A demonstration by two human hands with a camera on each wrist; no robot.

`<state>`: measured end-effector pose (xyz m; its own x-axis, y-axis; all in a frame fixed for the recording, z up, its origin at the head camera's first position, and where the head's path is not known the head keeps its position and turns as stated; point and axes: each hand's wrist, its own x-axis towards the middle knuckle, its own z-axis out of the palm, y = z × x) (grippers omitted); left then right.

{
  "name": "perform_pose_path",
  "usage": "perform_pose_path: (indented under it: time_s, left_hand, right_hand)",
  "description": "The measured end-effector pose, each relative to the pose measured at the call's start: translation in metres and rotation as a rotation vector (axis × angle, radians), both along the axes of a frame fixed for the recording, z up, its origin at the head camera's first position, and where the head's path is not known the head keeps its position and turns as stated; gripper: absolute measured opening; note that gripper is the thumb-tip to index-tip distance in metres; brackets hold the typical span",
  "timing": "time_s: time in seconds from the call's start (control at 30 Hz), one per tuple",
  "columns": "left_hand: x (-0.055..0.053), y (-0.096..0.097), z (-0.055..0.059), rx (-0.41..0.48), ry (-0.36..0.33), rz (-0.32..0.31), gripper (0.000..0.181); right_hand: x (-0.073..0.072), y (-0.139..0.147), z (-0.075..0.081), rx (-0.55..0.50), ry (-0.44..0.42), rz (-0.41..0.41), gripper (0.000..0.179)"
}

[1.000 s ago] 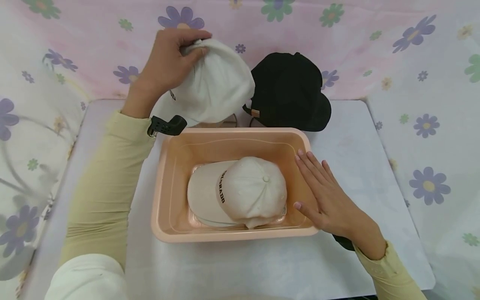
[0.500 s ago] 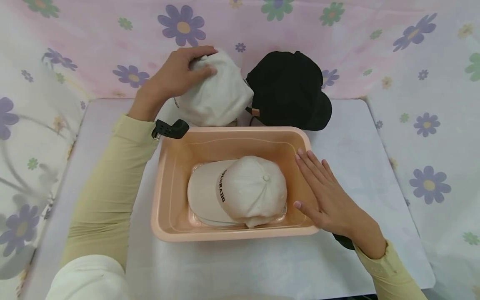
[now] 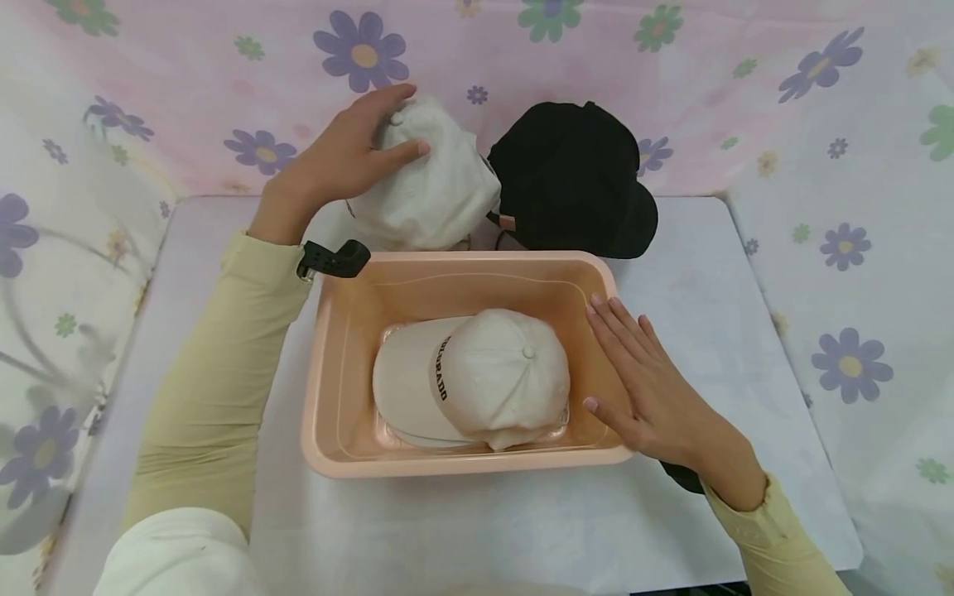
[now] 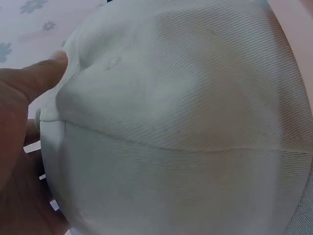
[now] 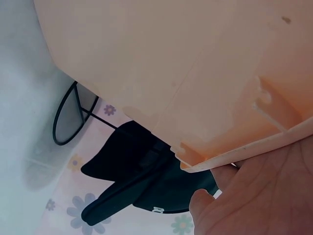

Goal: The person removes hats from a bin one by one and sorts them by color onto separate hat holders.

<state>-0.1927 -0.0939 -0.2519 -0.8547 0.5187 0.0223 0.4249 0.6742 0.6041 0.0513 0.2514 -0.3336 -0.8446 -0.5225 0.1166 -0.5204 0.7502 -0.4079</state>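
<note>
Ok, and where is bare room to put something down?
Bare tabletop: in front of the plastic basin, between the sleeves; also right of the black baseball cap, beyond the right hand. Crowded: behind the basin, where that cap, a white baseball cap and the left hand are.

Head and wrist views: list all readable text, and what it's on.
"COLORADO": dark lettering on the cream fabric cap in the peach plastic basin; first letters hard to make out.
Dark marking on the white fabric cap: mostly hidden, unreadable.
Brown tag on the black fabric cap: too small.
Pale mark, right wrist view: too small.
</note>
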Motion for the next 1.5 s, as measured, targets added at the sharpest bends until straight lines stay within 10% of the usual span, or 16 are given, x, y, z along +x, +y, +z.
perform_pose_path:
  time_s: [0.47, 0.7, 0.87, 1.03, 1.3, 1.5]
  left_hand:
    - [0.025, -0.061, -0.017, 0.276, 0.048, 0.23, 0.052]
    - [0.042, -0.099, -0.046, 0.327, 0.021, 0.444, 0.047]
    - [0.048, -0.11, -0.065, 0.326, -0.1, 0.52, 0.057]
    - [0.05, -0.105, -0.079, 0.318, -0.261, 0.552, 0.065]
    - [0.049, -0.092, -0.094, 0.634, -0.351, 0.604, 0.057]
    - [0.051, -0.091, -0.105, 0.601, -0.39, 0.677, 0.056]
  right_hand:
    - [-0.01, -0.008, 0.024, 0.176, -0.16, 0.027, 0.091]
    - [-0.053, -0.033, 0.089, -0.054, -0.123, 0.278, 0.078]
    - [-0.096, -0.063, 0.112, -0.268, -0.112, 0.302, 0.061]
    - [-0.138, -0.089, 0.108, -0.416, -0.15, 0.18, 0.054]
    - [-0.183, -0.114, 0.087, -0.389, -0.3, -0.049, 0.06]
    - [-0.201, -0.121, 0.071, -0.463, -0.405, -0.051, 0.056]
